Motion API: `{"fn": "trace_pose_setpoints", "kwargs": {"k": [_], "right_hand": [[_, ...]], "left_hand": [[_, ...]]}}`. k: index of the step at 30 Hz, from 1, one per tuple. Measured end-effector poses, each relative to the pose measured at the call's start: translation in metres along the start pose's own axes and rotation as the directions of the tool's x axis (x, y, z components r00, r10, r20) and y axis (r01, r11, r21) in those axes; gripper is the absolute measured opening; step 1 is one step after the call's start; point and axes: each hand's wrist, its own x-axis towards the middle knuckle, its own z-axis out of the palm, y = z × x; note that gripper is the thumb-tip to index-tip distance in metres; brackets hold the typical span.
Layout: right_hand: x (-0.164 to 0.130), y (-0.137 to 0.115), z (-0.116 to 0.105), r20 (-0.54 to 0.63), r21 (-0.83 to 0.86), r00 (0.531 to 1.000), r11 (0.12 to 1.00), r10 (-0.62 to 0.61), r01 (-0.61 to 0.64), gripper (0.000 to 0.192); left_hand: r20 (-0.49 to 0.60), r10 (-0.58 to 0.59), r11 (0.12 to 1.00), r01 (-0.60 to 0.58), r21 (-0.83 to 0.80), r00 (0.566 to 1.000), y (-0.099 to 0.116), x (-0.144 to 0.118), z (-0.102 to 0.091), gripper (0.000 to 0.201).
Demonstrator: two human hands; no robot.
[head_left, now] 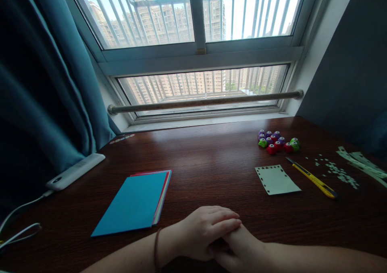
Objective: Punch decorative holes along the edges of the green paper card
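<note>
The left hand [208, 228] clasps the right hand [246, 240], whose grip is hidden; the paper stack [134, 204] lies leftward, nearer left hand, long side forward.

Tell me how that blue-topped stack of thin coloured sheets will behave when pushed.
The blue-topped stack of thin coloured sheets would probably slide apart, since its edges sit unevenly. Lying flat on the brown wood-grained table, it seems unlikely to tip or roll.
</note>
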Motion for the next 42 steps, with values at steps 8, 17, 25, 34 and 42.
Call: {"fn": "trace_pose_setpoints", "kwargs": {"k": [8, 17, 25, 34, 42], "right_hand": [[0.0010, -0.0021, -0.0006, -0.018, -0.011, 0.999, 1.000, -0.026, 0.026, 0.042], [0.0012, -0.0016, -0.0016, -0.016, 0.006, 0.999, 0.999, -0.034, 0.034, 0.040], [0.0000, -0.0008, -0.0007, -0.013, -0.003, 0.999, 0.999, -0.032, 0.032, 0.041], [-0.0012, 0.0009, 0.0006, -0.018, -0.003, 1.000, 1.000, -0.018, 0.018, 0.041], [-0.0002, 0.0011, -0.0006, -0.013, 0.000, 0.999, 0.999, -0.042, 0.042, 0.042]], "left_hand": [[-0.012, 0.002, 1.000, -0.002, 0.001, 1.000, 0.0003, 0.0004, 0.0003, 0.059], [-0.019, 0.004, 1.000, -0.004, -0.007, 1.000, 0.0003, 0.0003, 0.0005, 0.057], [-0.006, 0.001, 1.000, -0.001, 0.009, 1.000, 0.0005, 0.0003, 0.0000, 0.060], [-0.009, 0.008, 1.000, -0.008, 0.000, 1.000, 0.0002, 0.0000, 0.0002, 0.058], [-0.018, 0.013, 1.000, -0.013, -0.002, 1.000, -0.0002, 0.0000, 0.0007, 0.059]]}}
